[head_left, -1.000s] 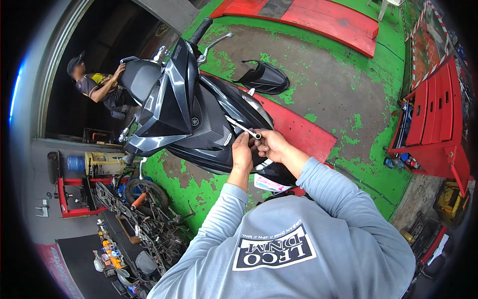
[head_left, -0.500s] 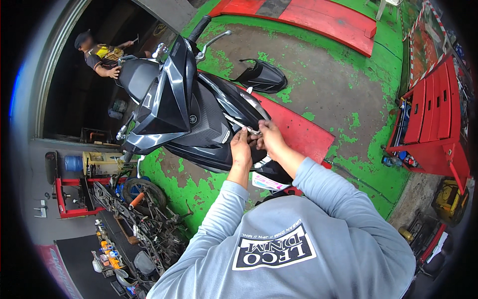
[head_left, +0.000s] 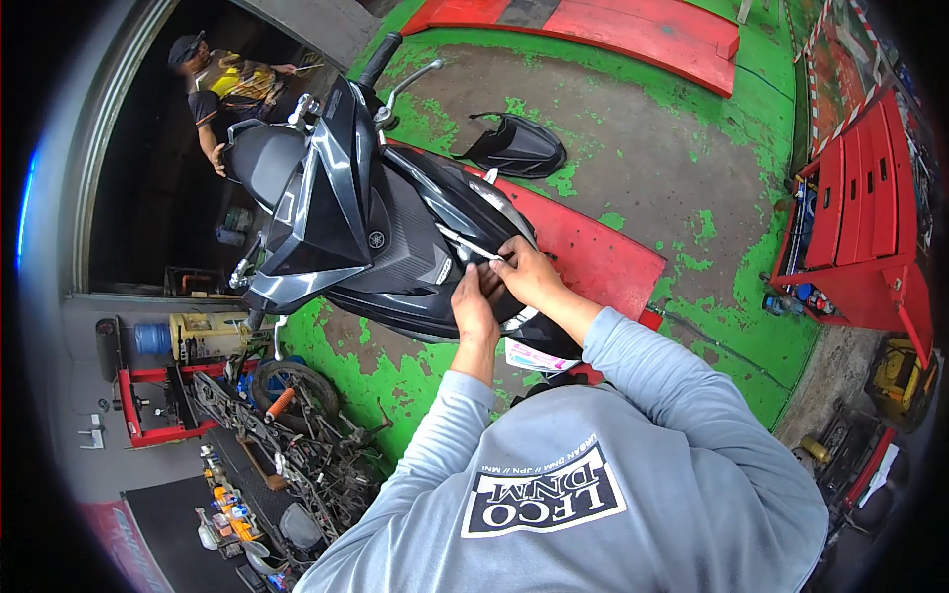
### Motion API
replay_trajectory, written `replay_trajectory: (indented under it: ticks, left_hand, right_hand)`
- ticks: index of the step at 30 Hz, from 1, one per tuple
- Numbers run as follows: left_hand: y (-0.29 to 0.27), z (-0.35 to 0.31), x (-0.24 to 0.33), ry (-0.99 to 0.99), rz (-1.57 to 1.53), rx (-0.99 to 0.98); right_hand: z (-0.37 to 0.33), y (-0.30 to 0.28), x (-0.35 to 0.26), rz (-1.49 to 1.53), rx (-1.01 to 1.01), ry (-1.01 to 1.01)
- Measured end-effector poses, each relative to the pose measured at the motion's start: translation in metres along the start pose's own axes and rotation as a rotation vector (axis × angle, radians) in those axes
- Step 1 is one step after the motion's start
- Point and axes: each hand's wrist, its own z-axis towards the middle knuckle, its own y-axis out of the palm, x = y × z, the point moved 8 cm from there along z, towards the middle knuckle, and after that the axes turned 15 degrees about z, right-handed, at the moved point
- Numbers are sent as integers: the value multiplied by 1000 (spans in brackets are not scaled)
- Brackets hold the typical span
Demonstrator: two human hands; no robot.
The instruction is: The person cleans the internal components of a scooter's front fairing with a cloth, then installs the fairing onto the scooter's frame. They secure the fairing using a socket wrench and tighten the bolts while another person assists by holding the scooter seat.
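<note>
Scooter: we stand over a black scooter point(head_left: 386, 237) parked on a red ramp point(head_left: 593, 257), its handlebar end pointing away from us and its nose tilted to our left.
Left hand: our left hand point(head_left: 474, 306) lies flat, fingers together, against the dark side panel of the scooter, just below the silver trim.
Right hand: our right hand point(head_left: 529, 272) is pinched narrow around a slim light-coloured tool point(head_left: 467, 242), whose tip rests on the panel seam; what kind of tool it is we cannot tell.
Relation: both hands touch the same panel, side by side, the right slightly farther from us than the left.
Seat: a detached black seat point(head_left: 519, 148) lies on the green floor point(head_left: 712, 227) beyond the scooter.
Surroundings: a red tool cabinet point(head_left: 860, 208) stands to our right; another person point(head_left: 222, 94) stands by the scooter's front.
</note>
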Motion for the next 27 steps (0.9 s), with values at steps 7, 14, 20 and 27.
replay_trajectory:
  ticks: [7, 14, 20, 27]
  left_hand:
    - [-16, 0, 12, 43, -261, -12]
    - [-24, 11, 14, 78, -308, -19]
    - [-24, 7, 20, 81, -308, -33]
    - [-21, 10, 22, 96, -287, -62]
  right_hand:
    - [3, 33, 28, 794, -139, 568]
    - [2, 28, -40, -432, 0, -336]
    - [8, 35, -66, -646, -110, -406]
    - [42, 28, -9, 70, -376, 176]
